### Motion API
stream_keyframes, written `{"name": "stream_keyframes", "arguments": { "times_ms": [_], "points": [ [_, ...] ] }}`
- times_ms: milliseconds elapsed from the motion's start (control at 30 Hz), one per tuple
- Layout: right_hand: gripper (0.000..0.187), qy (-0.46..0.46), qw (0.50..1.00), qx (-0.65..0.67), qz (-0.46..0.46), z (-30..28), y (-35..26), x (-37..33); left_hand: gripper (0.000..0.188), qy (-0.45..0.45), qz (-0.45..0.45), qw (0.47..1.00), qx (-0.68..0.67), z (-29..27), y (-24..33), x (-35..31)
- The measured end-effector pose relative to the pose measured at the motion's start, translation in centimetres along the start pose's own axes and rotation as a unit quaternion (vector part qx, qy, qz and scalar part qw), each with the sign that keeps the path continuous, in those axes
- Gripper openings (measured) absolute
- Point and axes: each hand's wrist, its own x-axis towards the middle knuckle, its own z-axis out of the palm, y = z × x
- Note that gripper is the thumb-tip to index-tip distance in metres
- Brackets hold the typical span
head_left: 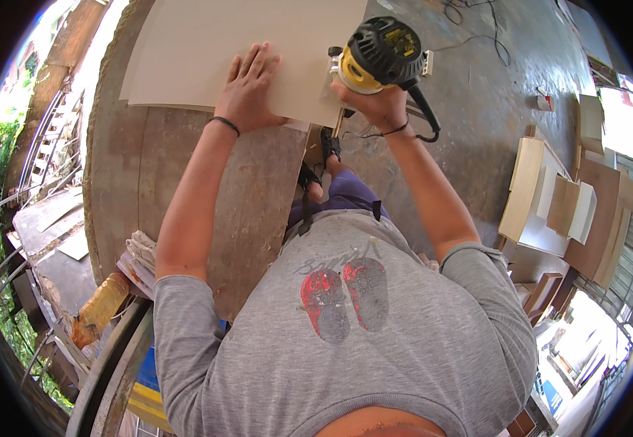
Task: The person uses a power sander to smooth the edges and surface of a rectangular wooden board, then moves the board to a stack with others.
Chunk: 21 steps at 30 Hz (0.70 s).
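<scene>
A large pale board [185,54] lies on the wooden workbench [193,167], and a second sheet edge shows beneath it at the left. My left hand [249,86] rests flat on the board near its front edge, fingers stretched out. At the board's right edge, my right hand [375,105] is closed around the lower body of a yellow and black router [388,52]. A thick black cord leaves the router's top and bends down beside my right wrist. The fingertips of that hand and the router's cutting end are hidden.
Loose dark cable [504,52] trails over the grey floor [469,138]. Pale cabinet-like boxes [531,193] stand at the right, with a small red and white can [544,103] beyond. A yellowish roll [101,309] and rags [142,251] lie by the bench's left near corner.
</scene>
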Motion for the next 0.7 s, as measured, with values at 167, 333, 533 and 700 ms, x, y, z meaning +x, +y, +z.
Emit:
{"name": "stream_keyframes", "arguments": {
  "times_ms": [167, 333, 533, 700],
  "points": [
    [0.036, -0.035, 0.997, -0.07, 0.014, 0.4, -0.6, -2.5, 0.108, -0.011, -0.008, 1.0, 0.012, -0.2, 0.3, 0.1],
    [0.034, -0.058, 0.997, -0.049, -0.01, 1.1, 0.1, -4.7, 0.109, -0.027, -0.016, 0.999, 0.033, -0.4, 0.3, 0.0],
    [0.035, -0.021, 0.999, 0.035, 0.016, 2.6, 0.8, -7.3, 0.111, -0.038, -0.011, 0.998, 0.044, -0.5, 0.3, 0.4],
    [0.048, -0.045, 0.977, -0.174, -0.116, 2.3, 2.6, -11.0, 0.109, -0.08, -0.005, 0.996, 0.039, -0.8, -0.4, 0.5]
  ]
}}
